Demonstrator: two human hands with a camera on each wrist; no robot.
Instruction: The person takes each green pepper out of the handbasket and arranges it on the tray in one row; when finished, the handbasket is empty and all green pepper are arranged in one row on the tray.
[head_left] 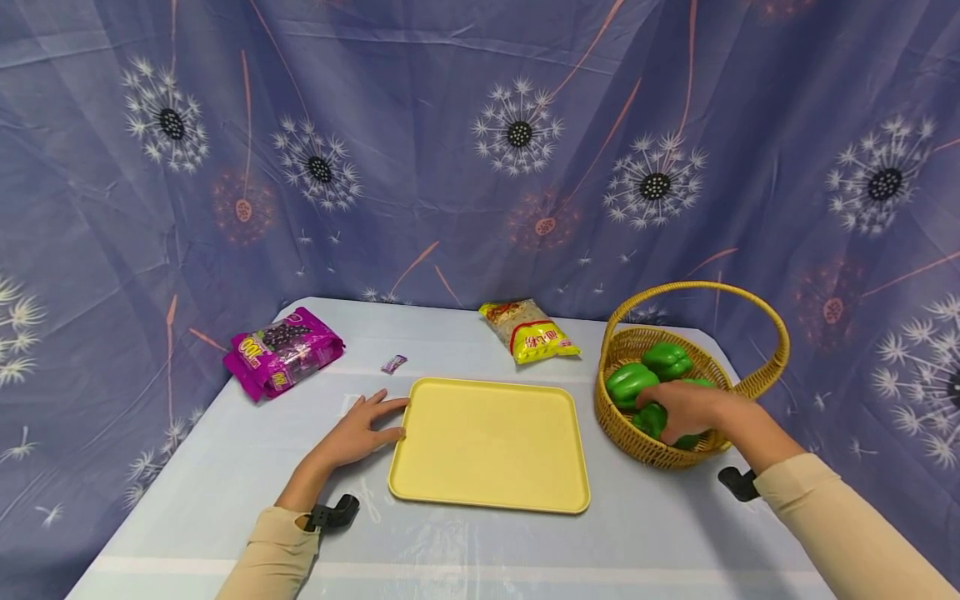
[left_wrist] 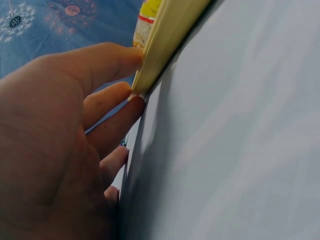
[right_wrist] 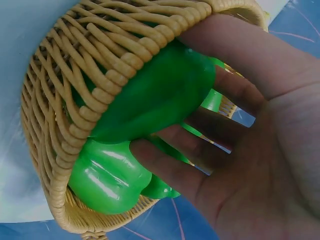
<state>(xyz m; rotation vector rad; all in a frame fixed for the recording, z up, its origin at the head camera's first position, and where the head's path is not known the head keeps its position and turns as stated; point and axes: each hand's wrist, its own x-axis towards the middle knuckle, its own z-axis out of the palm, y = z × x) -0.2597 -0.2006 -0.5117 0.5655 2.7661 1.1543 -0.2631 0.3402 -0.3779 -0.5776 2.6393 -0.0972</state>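
A yellow rectangular tray (head_left: 489,446) lies flat in the middle of the table. At its left edge rests my left hand (head_left: 356,433), thumb and fingertips touching the rim, fingers fairly straight. The left wrist view shows those fingertips against the tray's side (left_wrist: 167,40). On the right stands a wicker basket (head_left: 651,452) with several green bell peppers. My right hand (head_left: 688,408) reaches into it; in the right wrist view its thumb and fingers curl round a dark green bell pepper (right_wrist: 157,97) by the basket's rim. Another pepper (right_wrist: 107,175) lies beside that one.
A purple snack bag (head_left: 288,350) lies at the back left, with a small wrapped candy (head_left: 393,363) near it. Behind the tray is a yellow and clear food packet (head_left: 531,332). The basket's tall handle (head_left: 697,285) arches above it. A patterned curtain (head_left: 420,150) hangs behind the table.
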